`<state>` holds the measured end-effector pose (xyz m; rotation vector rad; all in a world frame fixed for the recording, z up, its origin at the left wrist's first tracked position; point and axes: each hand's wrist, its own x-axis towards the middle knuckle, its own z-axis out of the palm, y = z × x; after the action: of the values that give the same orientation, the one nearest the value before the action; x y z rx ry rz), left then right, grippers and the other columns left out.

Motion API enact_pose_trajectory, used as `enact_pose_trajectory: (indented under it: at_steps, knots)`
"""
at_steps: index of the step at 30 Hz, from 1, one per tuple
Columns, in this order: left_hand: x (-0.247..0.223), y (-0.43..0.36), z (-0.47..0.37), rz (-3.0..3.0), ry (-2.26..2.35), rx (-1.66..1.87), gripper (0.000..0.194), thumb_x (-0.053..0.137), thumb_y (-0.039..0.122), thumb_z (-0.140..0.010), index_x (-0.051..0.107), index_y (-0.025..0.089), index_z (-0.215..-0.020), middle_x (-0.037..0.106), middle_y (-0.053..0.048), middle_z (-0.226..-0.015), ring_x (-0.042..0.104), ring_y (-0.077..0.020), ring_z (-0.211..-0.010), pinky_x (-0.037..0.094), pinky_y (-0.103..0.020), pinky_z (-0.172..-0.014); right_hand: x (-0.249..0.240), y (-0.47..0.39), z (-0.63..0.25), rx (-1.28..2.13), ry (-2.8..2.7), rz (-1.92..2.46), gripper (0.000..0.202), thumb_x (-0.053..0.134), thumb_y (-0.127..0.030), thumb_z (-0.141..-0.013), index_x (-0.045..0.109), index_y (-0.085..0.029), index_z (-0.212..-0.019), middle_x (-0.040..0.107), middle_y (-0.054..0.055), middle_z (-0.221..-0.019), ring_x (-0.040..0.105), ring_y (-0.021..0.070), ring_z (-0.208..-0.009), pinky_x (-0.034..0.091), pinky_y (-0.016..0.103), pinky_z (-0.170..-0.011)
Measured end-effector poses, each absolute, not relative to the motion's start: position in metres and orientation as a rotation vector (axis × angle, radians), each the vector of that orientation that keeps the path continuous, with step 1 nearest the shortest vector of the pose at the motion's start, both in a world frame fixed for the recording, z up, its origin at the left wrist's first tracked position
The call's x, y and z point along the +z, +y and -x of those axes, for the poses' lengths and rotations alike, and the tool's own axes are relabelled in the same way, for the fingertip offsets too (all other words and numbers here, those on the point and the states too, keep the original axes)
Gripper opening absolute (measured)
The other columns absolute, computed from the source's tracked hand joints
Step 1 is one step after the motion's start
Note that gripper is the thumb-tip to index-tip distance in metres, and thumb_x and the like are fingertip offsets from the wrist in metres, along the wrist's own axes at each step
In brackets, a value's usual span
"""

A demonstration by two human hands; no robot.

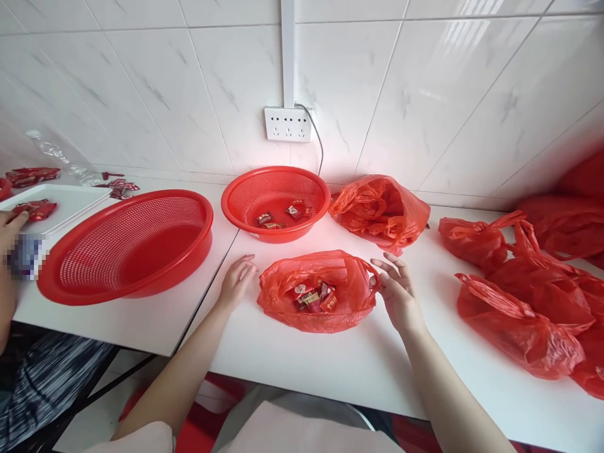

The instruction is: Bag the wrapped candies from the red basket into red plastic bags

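In front of me a red plastic bag stands on the white table with its mouth wide apart. Several small wrapped packets in red, brown and gold lie inside it. My left hand is just left of the bag, fingers loosely bent and apart, holding nothing. On the other side, my right hand has its fingers spread beside the bag's right handle; its thumb is near or touching that handle. Behind the bag sits a red plastic basket with a few wrapped packets at its bottom.
A larger red basket stands left, bare inside. Crumpled red bags lie behind my right hand; several filled, tied bags crowd the right. At far left, another person's hand touches red packets over a white tray. A socket is on the wall.
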<state>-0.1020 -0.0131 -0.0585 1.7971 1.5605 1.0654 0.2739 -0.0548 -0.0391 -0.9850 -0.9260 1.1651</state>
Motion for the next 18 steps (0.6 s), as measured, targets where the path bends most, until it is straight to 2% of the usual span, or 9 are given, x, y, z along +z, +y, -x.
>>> enact_pose_trajectory:
  at_steps: [2,4,8,12,15,18]
  knots:
    - [-0.056,-0.015,0.100,-1.924,1.521,0.921,0.026,0.054,0.044,-0.085,0.062,0.021,-0.076,0.060,-0.007,-0.130,0.042,-0.0254,-0.132,0.020,-0.047,-0.117,-0.038,-0.056,-0.273,1.207,-0.966,0.967,0.039,0.061,-0.030,-0.082,0.049,-0.034,-0.119,0.057,0.004,-0.116,0.057,0.0122,-0.065,0.052,0.033,-0.064]
    - [-0.054,-0.018,0.098,-1.927,1.472,0.868,0.023,0.061,0.042,-0.081,0.063,0.022,-0.071,0.060,-0.006,-0.130,0.042,-0.0265,-0.133,0.015,-0.049,-0.118,-0.037,-0.057,-0.271,1.209,-1.009,0.966,0.041,0.062,-0.030,-0.081,0.048,-0.034,-0.120,0.057,0.005,-0.115,0.057,0.0127,-0.065,0.052,0.034,-0.063]
    - [-0.037,-0.021,0.096,-1.534,1.373,1.171,0.022,0.063,0.040,-0.080,0.065,0.019,-0.076,0.053,-0.009,-0.138,0.044,-0.0285,-0.131,0.037,-0.044,-0.109,-0.027,-0.055,-0.271,1.056,-1.050,0.979,0.042,0.067,-0.030,-0.080,0.050,-0.034,-0.118,0.056,0.005,-0.116,0.056,0.0121,-0.066,0.054,0.034,-0.065]
    - [0.018,-0.014,0.094,-1.158,1.196,1.378,0.028,0.058,0.043,-0.083,0.070,0.018,-0.090,0.057,-0.009,-0.134,0.051,-0.0315,-0.125,0.048,-0.045,-0.098,0.014,-0.043,-0.278,0.876,-1.149,0.921,0.037,0.070,-0.027,-0.079,0.055,-0.032,-0.113,0.058,0.005,-0.115,0.062,0.0141,-0.072,0.056,0.035,-0.066]
    - [0.072,-0.004,0.087,-1.096,1.021,1.423,0.032,0.053,0.045,-0.087,0.070,0.022,-0.100,0.061,-0.005,-0.130,0.049,-0.0293,-0.128,0.048,-0.044,-0.100,0.063,-0.031,-0.278,0.639,-1.246,0.832,0.032,0.072,-0.023,-0.077,0.060,-0.030,-0.106,0.059,0.005,-0.113,0.065,0.0181,-0.087,0.058,0.035,-0.071]
    - [0.113,0.006,0.076,-1.167,0.836,1.419,0.022,0.059,0.045,-0.085,0.070,0.026,-0.089,0.063,0.000,-0.124,0.047,-0.0280,-0.130,0.046,-0.045,-0.103,0.104,-0.022,-0.270,0.372,-1.367,0.750,0.023,0.072,-0.023,-0.079,0.064,-0.028,-0.100,0.062,0.005,-0.105,0.063,0.0218,-0.101,0.058,0.037,-0.077]
